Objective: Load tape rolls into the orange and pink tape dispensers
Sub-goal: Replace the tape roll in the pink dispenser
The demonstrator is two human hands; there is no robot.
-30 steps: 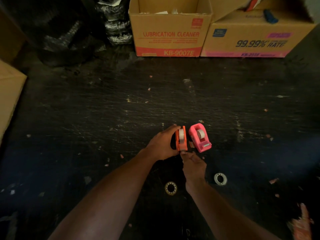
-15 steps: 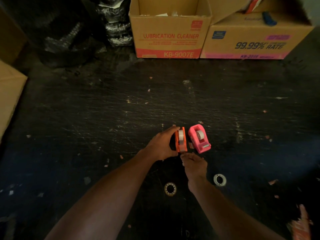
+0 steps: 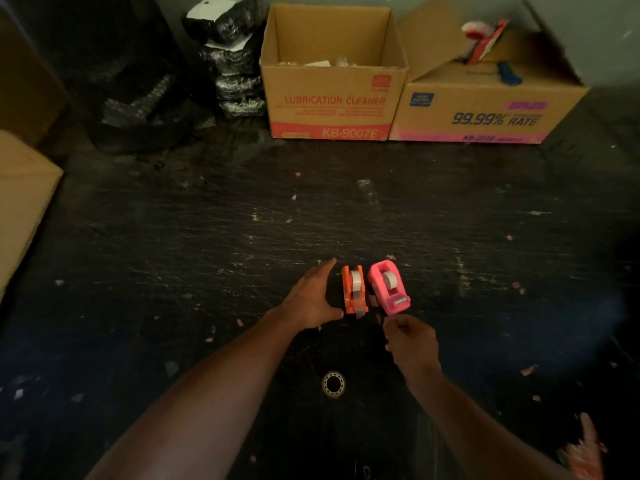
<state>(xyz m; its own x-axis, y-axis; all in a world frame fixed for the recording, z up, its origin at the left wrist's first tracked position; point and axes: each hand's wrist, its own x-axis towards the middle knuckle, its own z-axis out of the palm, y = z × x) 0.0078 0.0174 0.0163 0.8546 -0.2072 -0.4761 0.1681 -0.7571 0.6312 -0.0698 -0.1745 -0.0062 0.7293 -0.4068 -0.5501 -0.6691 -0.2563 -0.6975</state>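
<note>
The orange tape dispenser [image 3: 349, 301] stands on the dark floor with a white tape roll [image 3: 355, 280] seated in it and a strip hanging at its front. Right beside it stands the pink tape dispenser [image 3: 393, 303], which also holds a white roll [image 3: 390, 279]. My left hand [image 3: 311, 299] rests open just left of the orange dispenser, with a small gap between palm and dispenser. My right hand [image 3: 410, 341] hovers just in front of the pink dispenser, fingers curled, with nothing visible in it.
An empty tape core [image 3: 333, 384] lies on the floor between my forearms. Two cardboard boxes [image 3: 332, 109] [image 3: 485, 116] stand at the back, black wrapped bundles [image 3: 232, 64] to their left. Another cardboard box [image 3: 20, 209] sits at the left edge.
My left hand has let go of the orange dispenser and opened beside it. My right hand has shifted right, from the orange dispenser's front to in front of the pink one.
</note>
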